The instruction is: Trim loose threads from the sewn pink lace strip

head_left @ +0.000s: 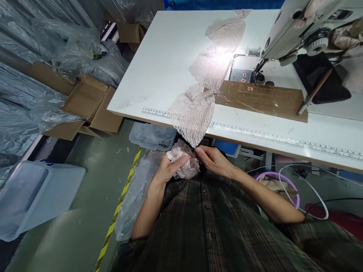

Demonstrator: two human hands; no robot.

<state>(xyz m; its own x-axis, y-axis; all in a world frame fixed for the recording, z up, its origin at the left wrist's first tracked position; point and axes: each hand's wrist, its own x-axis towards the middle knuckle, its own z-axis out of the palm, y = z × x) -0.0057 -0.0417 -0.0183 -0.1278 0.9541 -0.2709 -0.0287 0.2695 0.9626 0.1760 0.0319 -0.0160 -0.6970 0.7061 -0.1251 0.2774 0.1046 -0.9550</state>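
Observation:
A bunched piece of pale pink lace [187, 168] is gripped in my left hand [167, 169], just below the table's front edge. Close on its right is my right hand [214, 160], thumb and fingertips pinched together at the lace's edge; what they pinch is too small to make out. From the tabletop a chain of joined lace pieces [195, 111] hangs over the edge, its lowest tip just above my hands. More lace [211, 68] runs back across the table, left of the sewing machine [295, 30].
The white table [153, 56] has a printed ruler along its front edge. Cardboard [261, 100] is taped before the needle. Open boxes [85, 100] and plastic sheeting lie left. A clear plastic bin [153, 134] sits under the table; a purple-rimmed basket [295, 190] and cables are right.

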